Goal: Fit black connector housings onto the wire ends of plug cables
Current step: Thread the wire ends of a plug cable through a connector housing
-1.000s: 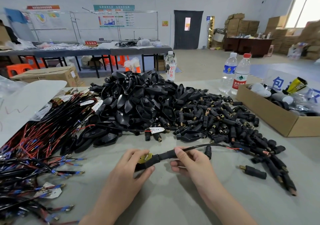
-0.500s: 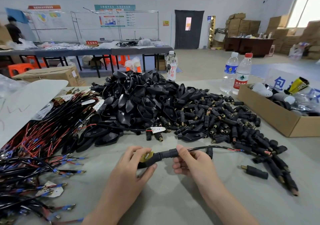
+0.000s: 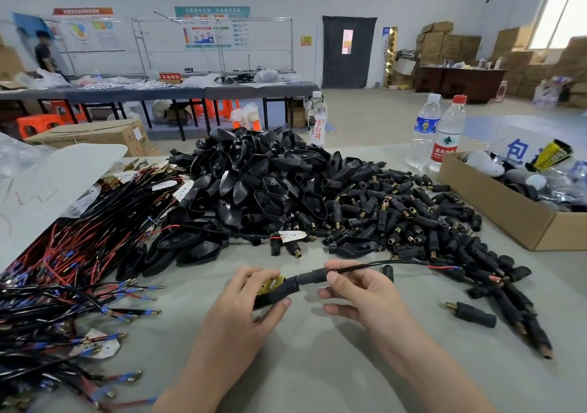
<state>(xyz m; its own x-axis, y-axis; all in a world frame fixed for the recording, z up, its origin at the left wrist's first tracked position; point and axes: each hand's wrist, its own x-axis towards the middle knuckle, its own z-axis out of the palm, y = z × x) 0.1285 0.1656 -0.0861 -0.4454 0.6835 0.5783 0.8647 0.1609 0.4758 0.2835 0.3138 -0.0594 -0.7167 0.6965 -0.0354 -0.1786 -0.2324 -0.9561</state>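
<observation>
Left hand [image 3: 251, 301] grips the black connector housing [image 3: 287, 288], thumb beneath, fingers curled over its brass terminal plate [image 3: 270, 285]. I read this as an anchor, so the part cannot twist. Right hand [image 3: 359, 295] pinches the plug cable [image 3: 381, 264] between thumb and forefinger right at the housing's neck, other fingers loosely curled. I judge the close grip lets the cable be worked without buckling. The cable trails off to the right of that hand, its red and blue wire ends [image 3: 444, 267] lying free beside the barrel connectors [image 3: 413, 222]. Loose housings [image 3: 254, 183] are heaped just beyond both hands and cable stock [image 3: 79, 253] lies left of the left hand, both near.
</observation>
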